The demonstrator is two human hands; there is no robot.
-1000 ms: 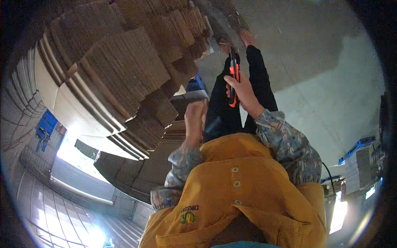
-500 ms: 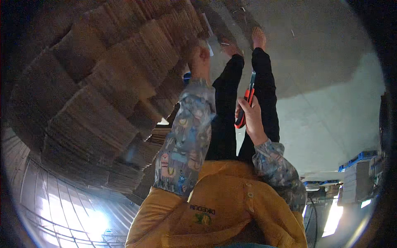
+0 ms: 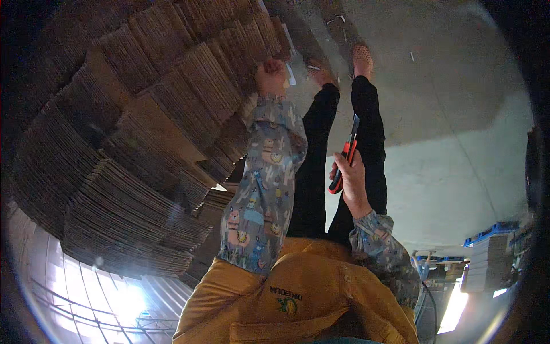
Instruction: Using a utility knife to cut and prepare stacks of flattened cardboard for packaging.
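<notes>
The left hand grips the edge of the stacked flattened cardboard boxes, bracing them; the right hand clasps an orange-handled utility knife clear of them, blade pointing away.

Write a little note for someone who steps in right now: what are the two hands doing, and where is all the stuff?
Left hand: stretched out, closed on the edge of the tall stacks of flattened brown corrugated cardboard.
Right hand: gripping a red and black utility knife, held away from the cardboard, beside the black trousers.
Things: the cardboard stacks fill the left side; bare grey concrete floor on the right; small scraps lie near the feet.
Done: no cut on the stack can be made out.
Left: the knife has not yet touched the cardboard.
</notes>
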